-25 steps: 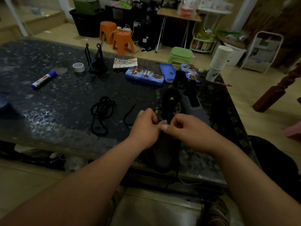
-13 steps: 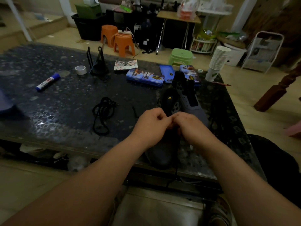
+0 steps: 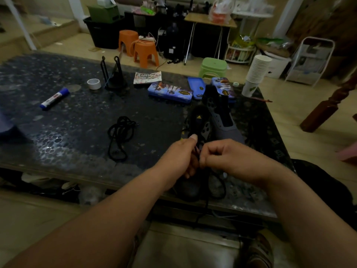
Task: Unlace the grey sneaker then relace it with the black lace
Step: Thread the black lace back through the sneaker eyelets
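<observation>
The sneaker [image 3: 200, 122] lies at the near right edge of the table [image 3: 77, 132], toe toward the person, its tongue with a small yellow logo standing clear beyond the knuckles. Both hands meet over the middle of its upper. The left hand [image 3: 178, 161] has its fingers curled under and its thumb raised, and the right hand [image 3: 229, 160] is closed almost into a fist. Each seems to pinch the black lace [image 3: 196, 150], a short stretch of which shows in the gap between them (the light is dim, so the exact fingertip contact is hard to make out). Nearer the toe the same lace falls in a slack loop and trails off over the table edge. A second sneaker [image 3: 228, 130] lies just beside the first on the right, with eyelets that look bare. A loose coil [image 3: 123, 124] of black cord lies well apart to the left, untouched. As for progress, I judge the job is somewhere in the middle. A black strand is being worked at the eyelets, slack is still hanging loose, and nothing is tied. Whether this strand is being drawn out or threaded in cannot be settled from here, nor how many eyelets near the tongue are filled. Either way, what is left is to finish the rows up to the tongue and take up the slack.
</observation>
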Motion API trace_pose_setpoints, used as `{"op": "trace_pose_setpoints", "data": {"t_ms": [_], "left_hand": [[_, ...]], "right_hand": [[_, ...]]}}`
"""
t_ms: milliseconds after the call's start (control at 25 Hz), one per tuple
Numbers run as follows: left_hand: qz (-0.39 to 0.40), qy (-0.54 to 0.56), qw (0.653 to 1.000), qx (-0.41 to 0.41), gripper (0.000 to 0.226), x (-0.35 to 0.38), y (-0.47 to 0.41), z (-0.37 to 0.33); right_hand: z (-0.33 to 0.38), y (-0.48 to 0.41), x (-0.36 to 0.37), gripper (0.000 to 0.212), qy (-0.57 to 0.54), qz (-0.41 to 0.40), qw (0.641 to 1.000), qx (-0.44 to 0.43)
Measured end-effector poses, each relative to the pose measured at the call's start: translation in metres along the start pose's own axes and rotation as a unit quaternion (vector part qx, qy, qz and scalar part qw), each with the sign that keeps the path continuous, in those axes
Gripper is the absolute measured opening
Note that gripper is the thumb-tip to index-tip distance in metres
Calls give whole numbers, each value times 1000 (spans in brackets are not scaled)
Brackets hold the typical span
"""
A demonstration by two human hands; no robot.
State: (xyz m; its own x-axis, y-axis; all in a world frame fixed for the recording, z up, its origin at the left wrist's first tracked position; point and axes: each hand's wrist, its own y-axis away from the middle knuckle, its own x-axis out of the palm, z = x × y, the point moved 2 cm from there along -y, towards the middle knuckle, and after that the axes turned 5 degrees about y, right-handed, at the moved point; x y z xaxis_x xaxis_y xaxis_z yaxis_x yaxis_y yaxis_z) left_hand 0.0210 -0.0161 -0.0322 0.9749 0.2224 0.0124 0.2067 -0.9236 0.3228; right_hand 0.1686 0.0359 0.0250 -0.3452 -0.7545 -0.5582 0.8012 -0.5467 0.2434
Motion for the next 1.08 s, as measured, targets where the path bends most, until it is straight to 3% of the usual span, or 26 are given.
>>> {"op": "trace_pose_setpoints", "data": {"t_ms": [80,120,160,240,320,400,480,560,720,800,920,1040,1080], "left_hand": [[-27,-4,999,28,36,1,-2,2],[-33,-2,999,38,32,0,-2,2],[-34,-2,998,46,30,-1,-1,3],[-16,-18,998,56,29,-5,0,3],[17,-30,998,56,30,-8,4,4],[33,-70,994,74,28,-8,3,6],[36,-147,985,86,24,-7,0,7],[0,-153,984,90,20,-7,-3,7],[-206,-149,956,142,30,-26,-23,0],[-206,-183,952,135,37,-28,-36,-8],[-210,-271,927,154,28,-27,-48,-15],[-215,-292,917,168,22,-29,-51,-10],[-210,-274,925,161,21,-32,-54,-10]], "right_hand": [[3,9,6,14,59,152,987,8],[-2,7,8,15,79,168,982,23],[-10,1,9,17,73,132,987,47],[-19,-16,5,22,-17,-40,993,111],[-20,-33,6,31,-82,-172,973,130],[-18,-51,10,37,-11,-221,968,118],[-18,-66,13,33,91,-254,957,106],[-20,-74,11,29,119,-273,949,100],[-25,-71,5,19,69,-265,958,90],[-25,-68,6,15,95,-246,962,69],[-28,-69,8,13,123,-251,957,71],[-25,-61,-1,13,26,-300,950,89],[-19,-56,-3,12,-2,-275,959,72]]}}
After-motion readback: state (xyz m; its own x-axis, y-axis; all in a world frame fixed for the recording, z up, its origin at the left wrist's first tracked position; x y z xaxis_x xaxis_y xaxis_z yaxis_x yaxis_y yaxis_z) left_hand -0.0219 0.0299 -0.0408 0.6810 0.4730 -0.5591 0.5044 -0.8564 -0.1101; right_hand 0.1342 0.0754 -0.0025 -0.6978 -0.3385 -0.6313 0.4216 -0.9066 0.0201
